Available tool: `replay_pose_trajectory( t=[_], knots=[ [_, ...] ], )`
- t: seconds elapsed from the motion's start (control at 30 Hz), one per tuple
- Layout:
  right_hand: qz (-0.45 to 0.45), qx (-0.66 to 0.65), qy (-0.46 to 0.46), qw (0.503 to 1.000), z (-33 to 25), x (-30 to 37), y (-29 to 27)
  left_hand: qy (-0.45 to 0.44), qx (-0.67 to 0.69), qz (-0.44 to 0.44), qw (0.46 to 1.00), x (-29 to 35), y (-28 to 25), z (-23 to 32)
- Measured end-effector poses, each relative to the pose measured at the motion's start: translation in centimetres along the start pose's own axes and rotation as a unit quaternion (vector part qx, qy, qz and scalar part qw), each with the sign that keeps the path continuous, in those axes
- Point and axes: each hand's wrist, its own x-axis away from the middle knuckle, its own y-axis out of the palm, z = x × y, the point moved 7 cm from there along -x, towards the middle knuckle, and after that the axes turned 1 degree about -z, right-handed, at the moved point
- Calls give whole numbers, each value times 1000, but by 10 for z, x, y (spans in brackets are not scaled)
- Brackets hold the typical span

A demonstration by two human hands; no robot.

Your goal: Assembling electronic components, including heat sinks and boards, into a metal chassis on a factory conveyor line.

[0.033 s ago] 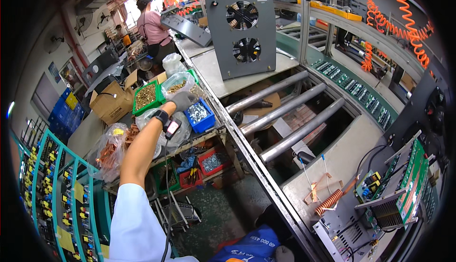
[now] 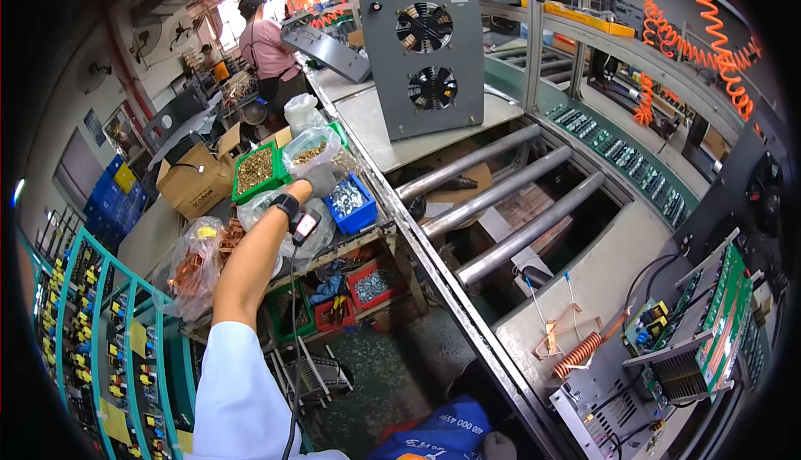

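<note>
My left hand (image 2: 319,180), in a grey glove, reaches out over the bench at left. It is between a clear plastic bag of brass-coloured fasteners (image 2: 309,153) and a blue bin of silver fasteners (image 2: 349,199). The back of the hand hides its fingers and anything in them. A wristband with a small cabled device (image 2: 304,227) sits on that wrist. My right hand (image 2: 499,446), also gloved in grey, shows only in part at the lower edge, beside blue cloth with white print. Its fingers cannot be made out.
A green bin of brass-coloured fasteners (image 2: 257,171) and a cardboard box (image 2: 194,183) stand nearby. A grey panel with two fans (image 2: 425,60) stands upright beyond steel rollers (image 2: 501,191). Right of them lie a copper coil (image 2: 578,355) and circuit boards (image 2: 709,318). Another person (image 2: 269,47) stands farther back.
My left hand has drawn back slightly, away from the far edge of the blue bin. My right hand looks unchanged.
</note>
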Motion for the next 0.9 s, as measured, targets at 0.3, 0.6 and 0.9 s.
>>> replay_pose_trajectory(
  t=[0.3,0.6,0.9],
  knots=[
    [25,-50,18,998,0,7,-1,-32,-95,-50,994,-32,39,4],
    [47,-2,33,998,10,15,-6,23,-5,-65,998,3,2,22],
    [63,3,10,998,12,22,-9,-52,-13,32,998,3,19,16]
  ],
)
